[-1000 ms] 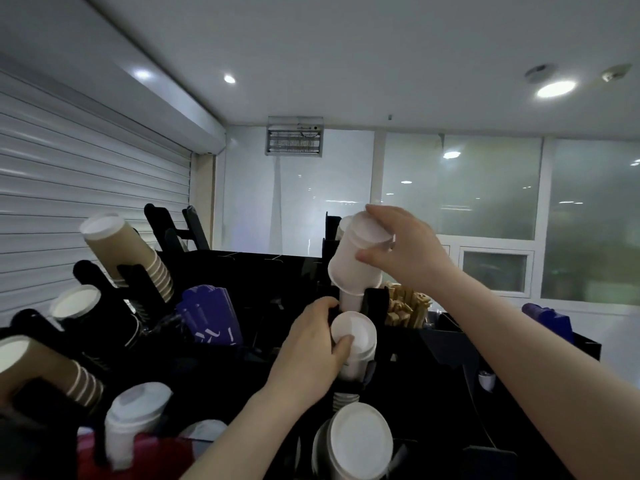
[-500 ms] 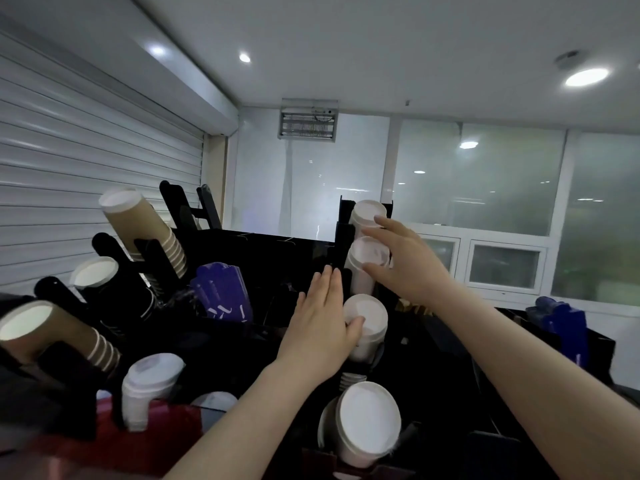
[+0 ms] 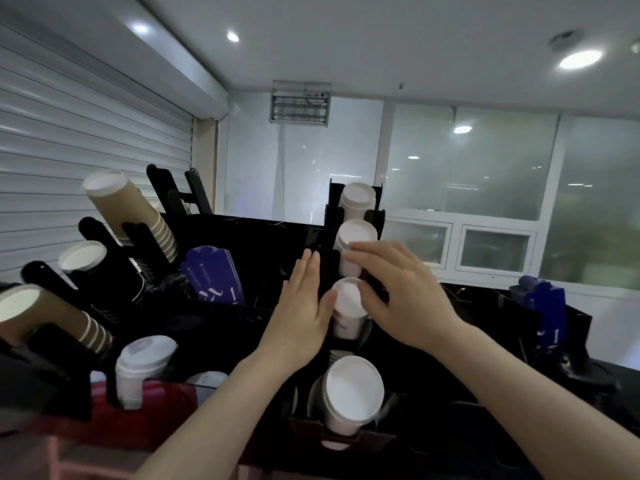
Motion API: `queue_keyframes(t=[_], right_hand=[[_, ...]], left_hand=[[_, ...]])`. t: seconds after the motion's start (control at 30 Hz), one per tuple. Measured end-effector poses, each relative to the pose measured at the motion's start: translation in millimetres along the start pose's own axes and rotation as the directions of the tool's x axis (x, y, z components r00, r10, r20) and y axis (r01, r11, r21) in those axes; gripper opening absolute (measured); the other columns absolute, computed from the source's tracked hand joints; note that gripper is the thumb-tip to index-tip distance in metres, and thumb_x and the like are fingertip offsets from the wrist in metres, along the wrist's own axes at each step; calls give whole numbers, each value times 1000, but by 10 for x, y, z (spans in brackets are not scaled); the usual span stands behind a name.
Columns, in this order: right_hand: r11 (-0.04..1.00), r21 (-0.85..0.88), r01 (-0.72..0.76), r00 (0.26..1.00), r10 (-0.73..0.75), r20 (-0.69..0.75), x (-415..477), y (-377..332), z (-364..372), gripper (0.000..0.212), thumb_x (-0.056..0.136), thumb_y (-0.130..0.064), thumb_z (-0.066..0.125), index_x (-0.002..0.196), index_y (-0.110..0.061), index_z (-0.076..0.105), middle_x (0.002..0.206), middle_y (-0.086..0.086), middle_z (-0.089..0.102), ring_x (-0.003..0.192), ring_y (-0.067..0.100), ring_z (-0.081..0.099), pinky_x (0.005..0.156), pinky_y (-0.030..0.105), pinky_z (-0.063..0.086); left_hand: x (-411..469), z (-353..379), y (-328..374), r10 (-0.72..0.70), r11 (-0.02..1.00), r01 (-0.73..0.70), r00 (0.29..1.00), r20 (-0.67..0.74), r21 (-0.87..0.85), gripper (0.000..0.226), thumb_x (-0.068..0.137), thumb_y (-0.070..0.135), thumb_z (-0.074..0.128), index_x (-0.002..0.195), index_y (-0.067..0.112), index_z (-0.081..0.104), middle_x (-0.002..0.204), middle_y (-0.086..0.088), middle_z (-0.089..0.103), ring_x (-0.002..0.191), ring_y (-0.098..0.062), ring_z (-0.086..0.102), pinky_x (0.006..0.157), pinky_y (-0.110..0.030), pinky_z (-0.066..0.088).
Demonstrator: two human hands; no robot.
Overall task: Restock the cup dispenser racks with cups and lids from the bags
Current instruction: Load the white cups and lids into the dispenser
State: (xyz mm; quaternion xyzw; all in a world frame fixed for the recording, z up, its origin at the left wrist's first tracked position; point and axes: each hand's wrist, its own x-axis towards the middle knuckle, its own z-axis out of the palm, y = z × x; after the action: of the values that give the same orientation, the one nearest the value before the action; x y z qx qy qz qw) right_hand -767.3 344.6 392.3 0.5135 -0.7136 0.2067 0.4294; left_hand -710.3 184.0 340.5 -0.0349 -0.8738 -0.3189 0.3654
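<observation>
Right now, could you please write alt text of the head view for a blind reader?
Two open hands touch white cup stacks in a black dispenser rack, the left hand beside one stack, the right hand across two. Brown cup stacks sit at left.

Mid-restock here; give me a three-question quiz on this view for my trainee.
1. True or false: the left hand grips a brown cup stack.
2. How many white cup stacks show in the centre rack? A two, B four, C six.
3. Fill in: the fingers of the right hand rest on the ____ stack from the top.
Key: 1 false; 2 B; 3 second.
</observation>
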Motion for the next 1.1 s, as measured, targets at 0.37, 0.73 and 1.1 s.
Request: queue_keyframes(t=[0.37, 0.73, 1.1], right_hand=[[989, 72, -130, 927, 95, 362, -685, -503, 1, 47, 86, -35, 65, 132, -33, 55, 144, -15, 41, 137, 7, 25, 112, 24, 19], [938, 12, -346, 928, 341, 151, -892, -769, 33, 48, 82, -29, 72, 128, -22, 59, 133, -4, 53, 124, 17, 44, 100, 29, 39], [841, 9, -542, 836, 538, 106, -1789, -597, -354, 37, 88, -21, 65, 125, -21, 60, 135, -8, 51, 127, 9, 43, 101, 16, 29]], left_hand=[[-653, -152, -194, -138, 955, 111, 987, -79, -276, 54, 97, 28, 47, 146, 36, 26, 150, 23, 24, 139, 8, 17, 107, -14, 17], [-1032, -298, 23, -36, 969, 10, 994, -103, -247, 51, 95, 25, 50, 136, 45, 29, 149, 22, 29, 135, 12, 20, 99, 5, 15], [-1249, -29, 549, 229, 954, -246, 967, -116, -169, 50, 91, 18, 44, 139, 28, 34, 141, 26, 30, 137, 10, 20, 115, -19, 17]])
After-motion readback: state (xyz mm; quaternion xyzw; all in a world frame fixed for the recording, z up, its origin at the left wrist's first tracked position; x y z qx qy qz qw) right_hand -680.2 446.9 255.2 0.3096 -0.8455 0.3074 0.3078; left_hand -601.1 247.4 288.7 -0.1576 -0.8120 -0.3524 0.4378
